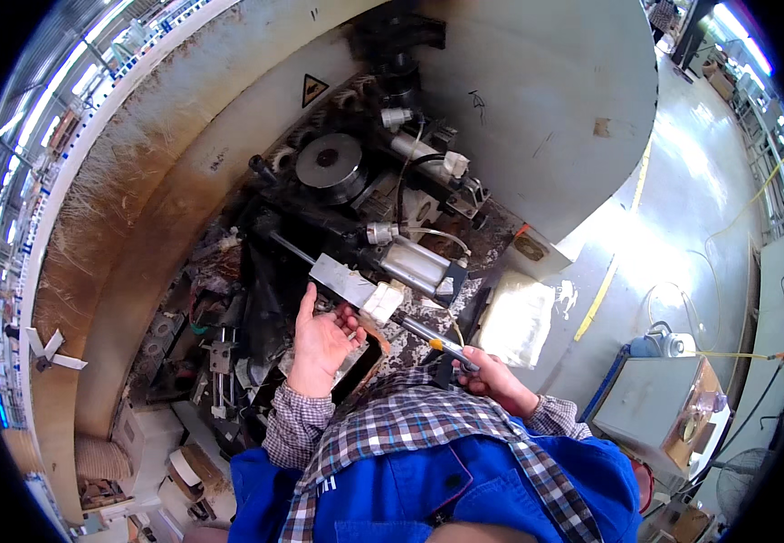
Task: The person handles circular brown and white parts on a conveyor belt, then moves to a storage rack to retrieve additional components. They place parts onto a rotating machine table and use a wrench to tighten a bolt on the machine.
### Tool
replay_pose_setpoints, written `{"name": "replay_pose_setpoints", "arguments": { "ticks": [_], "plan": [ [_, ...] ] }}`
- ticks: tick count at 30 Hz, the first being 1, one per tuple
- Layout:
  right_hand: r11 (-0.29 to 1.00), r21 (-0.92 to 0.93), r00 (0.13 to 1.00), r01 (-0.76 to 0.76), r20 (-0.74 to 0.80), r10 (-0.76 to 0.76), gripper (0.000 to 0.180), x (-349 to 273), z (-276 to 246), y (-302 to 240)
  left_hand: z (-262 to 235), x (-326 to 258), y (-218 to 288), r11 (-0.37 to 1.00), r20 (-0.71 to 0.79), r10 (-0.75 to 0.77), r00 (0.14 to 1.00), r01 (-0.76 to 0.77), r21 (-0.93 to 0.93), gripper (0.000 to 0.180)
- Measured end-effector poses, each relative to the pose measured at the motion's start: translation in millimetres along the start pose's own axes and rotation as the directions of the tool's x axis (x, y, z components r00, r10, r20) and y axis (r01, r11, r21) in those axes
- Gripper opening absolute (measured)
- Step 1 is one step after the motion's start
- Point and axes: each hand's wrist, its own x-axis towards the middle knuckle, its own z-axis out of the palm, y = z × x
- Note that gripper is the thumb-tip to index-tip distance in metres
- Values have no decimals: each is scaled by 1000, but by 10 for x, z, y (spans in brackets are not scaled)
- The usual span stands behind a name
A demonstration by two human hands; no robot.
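Observation:
My right hand (497, 380) is closed round the near end of a slim metal tool with a yellow-orange band (437, 344). The tool lies slantwise, its far end close to a white block (381, 304); whether the two join I cannot tell. Beyond the block, in the same line, come a light grey box-shaped piece (342, 280) and a thin steel rod (291, 246). My left hand (323, 344) is palm up below the grey piece, thumb raised and fingers loosely bent, with nothing visible in it.
A greasy machine with a round steel disc (329, 164) and a metal cylinder (413, 264) fills the space ahead. Its curved, stained wall (138, 199) rises on the left. A shiny pale package (516, 317) lies to the right, and a grey cabinet (647, 403) stands farther right.

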Motion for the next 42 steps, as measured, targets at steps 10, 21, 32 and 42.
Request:
{"name": "replay_pose_setpoints", "arguments": {
  "ticks": [10, 21, 32, 42],
  "plan": [
    [996, -85, 999, -9, -46, 5, 46, -31, 120, -51, -74, 170, -172, 956, 53, 279, 959, -283, 83, 13],
    [996, -81, 996, -45, 68, 51, 59, 189, -213, 122, -14, 304, -265, 967, -39, 221, 975, -224, -120, 12],
    [970, -237, 968, -56, 225, 111, 59, 78, -3, -68, -177, 411, -366, 827, -11, 561, 828, -559, 60, 17],
    [998, -26, 996, 62, -63, -63, 53, -29, 203, 54, -266, 644, -378, 836, 64, 545, 836, -547, 32, 20]
  ]
}}
